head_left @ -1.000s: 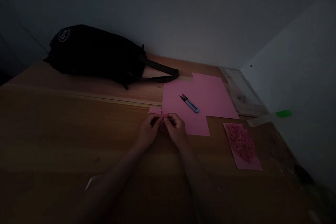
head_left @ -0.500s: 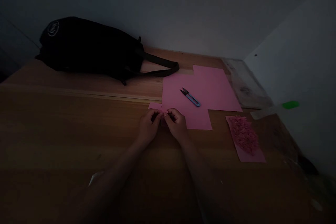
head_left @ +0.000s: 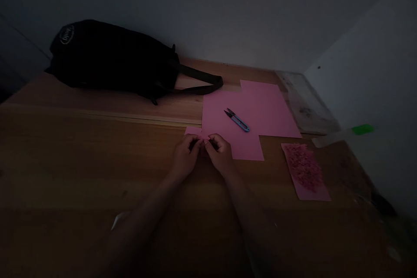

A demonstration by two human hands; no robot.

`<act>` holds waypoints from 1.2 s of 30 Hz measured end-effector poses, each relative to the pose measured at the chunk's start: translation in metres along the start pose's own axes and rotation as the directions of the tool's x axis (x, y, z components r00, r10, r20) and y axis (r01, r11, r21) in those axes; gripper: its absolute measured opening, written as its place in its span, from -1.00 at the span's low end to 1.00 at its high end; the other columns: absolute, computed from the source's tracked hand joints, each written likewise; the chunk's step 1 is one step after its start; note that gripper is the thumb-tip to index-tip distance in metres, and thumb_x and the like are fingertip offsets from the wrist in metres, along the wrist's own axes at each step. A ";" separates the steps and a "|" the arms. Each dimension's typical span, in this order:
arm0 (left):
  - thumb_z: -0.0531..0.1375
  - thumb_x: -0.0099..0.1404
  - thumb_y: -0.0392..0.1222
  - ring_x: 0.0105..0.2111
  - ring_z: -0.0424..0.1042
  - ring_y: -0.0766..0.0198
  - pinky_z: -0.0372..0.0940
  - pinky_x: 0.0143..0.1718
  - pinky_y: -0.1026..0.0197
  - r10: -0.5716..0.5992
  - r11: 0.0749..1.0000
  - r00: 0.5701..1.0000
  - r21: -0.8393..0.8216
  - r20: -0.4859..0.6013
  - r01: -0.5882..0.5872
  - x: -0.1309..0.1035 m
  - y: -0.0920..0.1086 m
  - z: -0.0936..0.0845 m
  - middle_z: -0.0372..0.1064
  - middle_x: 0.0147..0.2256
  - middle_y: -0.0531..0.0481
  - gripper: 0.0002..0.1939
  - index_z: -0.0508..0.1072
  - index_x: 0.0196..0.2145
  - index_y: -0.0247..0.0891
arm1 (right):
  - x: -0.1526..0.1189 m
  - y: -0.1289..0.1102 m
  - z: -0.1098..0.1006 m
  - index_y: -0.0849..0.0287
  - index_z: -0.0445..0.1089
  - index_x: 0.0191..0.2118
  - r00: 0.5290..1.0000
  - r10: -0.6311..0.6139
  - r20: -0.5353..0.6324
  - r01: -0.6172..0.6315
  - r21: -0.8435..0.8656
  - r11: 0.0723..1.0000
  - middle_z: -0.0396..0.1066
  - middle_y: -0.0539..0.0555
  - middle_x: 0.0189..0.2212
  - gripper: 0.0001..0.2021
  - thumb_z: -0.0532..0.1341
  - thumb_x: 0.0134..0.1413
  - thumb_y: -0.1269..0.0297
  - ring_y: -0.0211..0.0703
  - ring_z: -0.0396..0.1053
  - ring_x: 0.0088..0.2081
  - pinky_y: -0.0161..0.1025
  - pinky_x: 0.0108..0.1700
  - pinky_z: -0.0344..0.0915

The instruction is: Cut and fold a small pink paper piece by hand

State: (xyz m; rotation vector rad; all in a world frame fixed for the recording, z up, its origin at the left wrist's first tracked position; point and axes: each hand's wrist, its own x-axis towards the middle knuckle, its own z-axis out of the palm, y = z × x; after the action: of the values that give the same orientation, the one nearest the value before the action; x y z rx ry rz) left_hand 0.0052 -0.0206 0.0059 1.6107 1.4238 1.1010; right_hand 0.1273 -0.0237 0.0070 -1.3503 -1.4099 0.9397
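Observation:
Both my hands meet at the near left edge of the pink paper sheets. My left hand (head_left: 185,156) is closed, thumb against forefinger, on a small piece of pink paper (head_left: 203,137). From the other side my right hand (head_left: 220,153) pinches the same piece; most of it is hidden by the fingers. A corner of pink paper (head_left: 193,130) shows just beyond my left fingers. On the large pink sheets (head_left: 215,110) lie blue-handled thread snips (head_left: 236,120), their blades pointing up and left.
A black bag (head_left: 114,58) lies at the back left, its strap (head_left: 203,74) reaching the sheets. To the right, a heap of pink shreds (head_left: 304,167) rests on a small pink sheet (head_left: 314,194). A green-ended clear strip (head_left: 362,129) lies near the right wall.
My fingers shift only very slightly around the small pink piece. The whole view has moved by a few pixels; the snips and sheets lie as before.

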 end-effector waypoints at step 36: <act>0.02 0.24 -0.23 -0.39 0.31 0.30 0.20 -0.32 0.25 -0.014 0.999 1.000 0.031 0.018 0.013 -0.001 0.002 -0.001 0.33 -0.40 0.02 -0.90 0.32 -0.38 -0.24 | 0.000 -0.003 0.000 0.15 0.25 -0.49 1.000 0.019 0.007 -0.019 -0.049 0.999 0.19 -0.08 -0.62 -0.86 0.10 -0.03 0.22 -0.30 0.19 -0.53 -0.36 -0.48 0.13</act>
State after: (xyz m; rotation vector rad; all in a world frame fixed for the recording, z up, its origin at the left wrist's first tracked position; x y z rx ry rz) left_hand 0.0049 -0.0215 0.0077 1.6263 1.4439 1.0585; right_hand 0.1264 -0.0240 0.0102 -1.4000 -1.4358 0.9291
